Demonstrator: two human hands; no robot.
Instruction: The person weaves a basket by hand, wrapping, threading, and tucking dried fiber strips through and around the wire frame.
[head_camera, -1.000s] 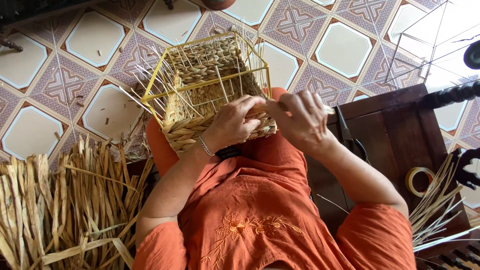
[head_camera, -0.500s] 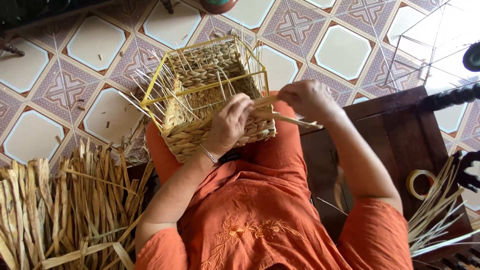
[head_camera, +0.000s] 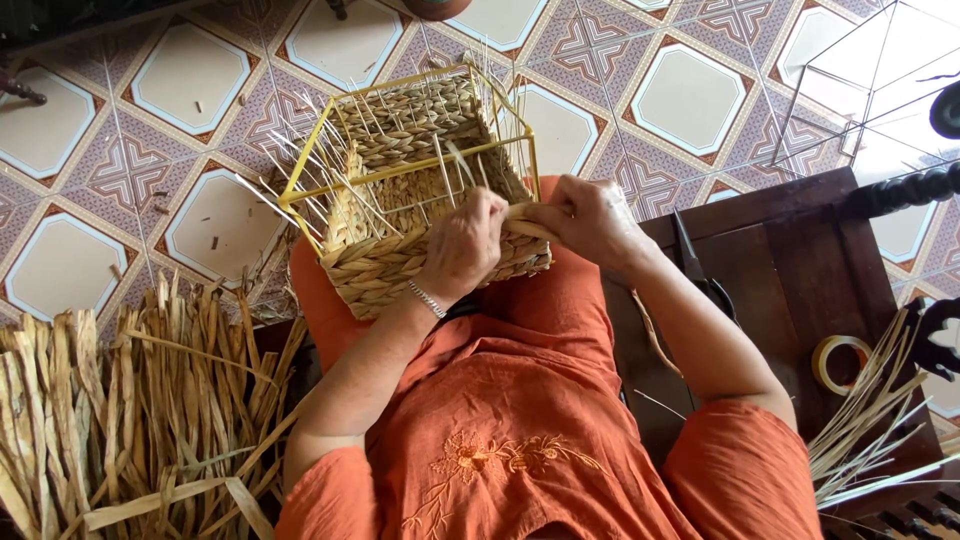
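Note:
A half-woven straw basket (head_camera: 400, 200) on a yellow wire frame (head_camera: 300, 215) rests tipped on my lap, thin stakes sticking out of its rim. My left hand (head_camera: 462, 248), with a thin bracelet at the wrist, presses against the basket's near wall and pinches a pale straw strand (head_camera: 528, 228). My right hand (head_camera: 590, 222) meets it at the basket's near right corner, fingers closed on the same strand. The two hands touch each other.
A heap of dried flat straw leaves (head_camera: 120, 400) lies at my left. A dark wooden table (head_camera: 800, 260) at my right carries scissors (head_camera: 700, 272), a roll of tape (head_camera: 840, 362) and a bundle of thin reeds (head_camera: 870, 430). Patterned floor tiles lie beyond.
My right hand came back left from the table side to the basket's corner, joining the left hand. The strand it held out sideways is now drawn in against the weave.

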